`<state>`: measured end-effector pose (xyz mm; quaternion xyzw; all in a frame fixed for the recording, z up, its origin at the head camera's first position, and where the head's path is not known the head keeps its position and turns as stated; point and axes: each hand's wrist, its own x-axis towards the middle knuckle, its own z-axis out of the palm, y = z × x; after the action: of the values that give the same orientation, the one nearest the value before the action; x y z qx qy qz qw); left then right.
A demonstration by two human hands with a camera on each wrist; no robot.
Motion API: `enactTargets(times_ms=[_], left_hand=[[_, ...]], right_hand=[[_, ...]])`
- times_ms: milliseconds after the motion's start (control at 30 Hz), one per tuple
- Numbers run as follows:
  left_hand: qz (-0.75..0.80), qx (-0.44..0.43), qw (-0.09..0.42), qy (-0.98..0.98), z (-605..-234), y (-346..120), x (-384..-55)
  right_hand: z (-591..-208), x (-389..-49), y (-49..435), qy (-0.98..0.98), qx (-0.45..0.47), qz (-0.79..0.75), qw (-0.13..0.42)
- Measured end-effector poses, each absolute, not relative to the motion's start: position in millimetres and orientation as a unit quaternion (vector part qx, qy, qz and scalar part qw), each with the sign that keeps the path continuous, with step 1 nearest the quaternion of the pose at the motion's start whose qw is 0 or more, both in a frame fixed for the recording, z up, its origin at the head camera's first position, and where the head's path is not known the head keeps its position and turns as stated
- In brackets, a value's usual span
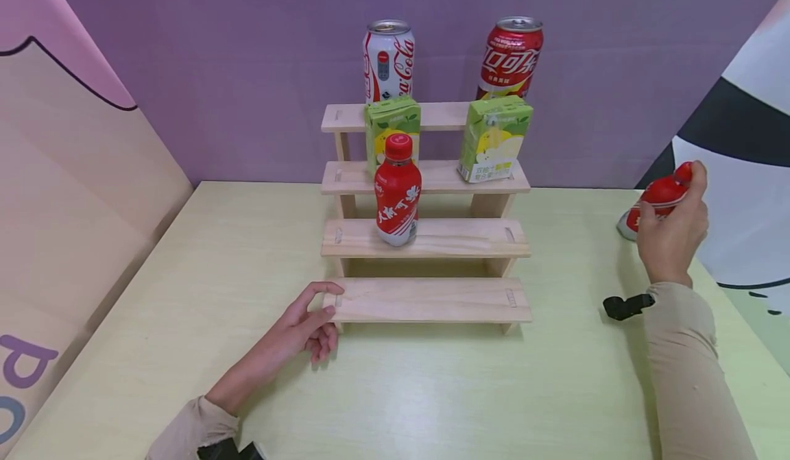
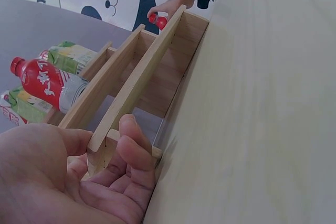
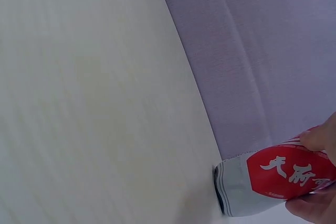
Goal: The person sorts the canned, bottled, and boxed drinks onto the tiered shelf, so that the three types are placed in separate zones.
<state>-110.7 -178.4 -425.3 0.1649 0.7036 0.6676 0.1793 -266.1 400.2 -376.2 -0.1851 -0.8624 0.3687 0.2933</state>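
Note:
My left hand (image 1: 302, 326) pinches the left end of the lowest step of a wooden tiered stand (image 1: 426, 300), thumb and fingers around the board's corner in the left wrist view. At the table's right edge, my right hand (image 1: 675, 230) grips a red bottle (image 1: 663, 191) around its upper part; the bottle leans, its pale base toward the table. White lettering on its red label (image 3: 289, 174) shows in the right wrist view. Another red bottle (image 1: 398, 196) stands upright on the second step from the bottom, toward the left.
Two green juice cartons (image 1: 496, 141) stand on the third step, the left one partly behind the bottle. On the top step are a white cola can (image 1: 389, 62) and a red can (image 1: 511, 59). A purple backdrop (image 1: 259, 69) rises behind the table (image 1: 247, 240).

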Motion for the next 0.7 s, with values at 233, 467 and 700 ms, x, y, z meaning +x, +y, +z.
enactTargets(times_ms=[233,467,700], left_hand=[[0.669,0.171,0.173,0.702,-426.3,-177.0,-110.7],[0.666,0.173,0.172,0.705,-425.5,-176.2,-109.3],[0.667,0.170,0.175,0.704,-424.4,-177.6,-109.2]], right_hand=[[-371.0,-266.8,398.2,-0.861,-0.178,0.369,0.302],[-373.6,-266.4,399.5,-0.861,-0.169,0.375,0.299],[-374.6,-263.2,391.2,-0.855,-0.155,0.369,0.330]])
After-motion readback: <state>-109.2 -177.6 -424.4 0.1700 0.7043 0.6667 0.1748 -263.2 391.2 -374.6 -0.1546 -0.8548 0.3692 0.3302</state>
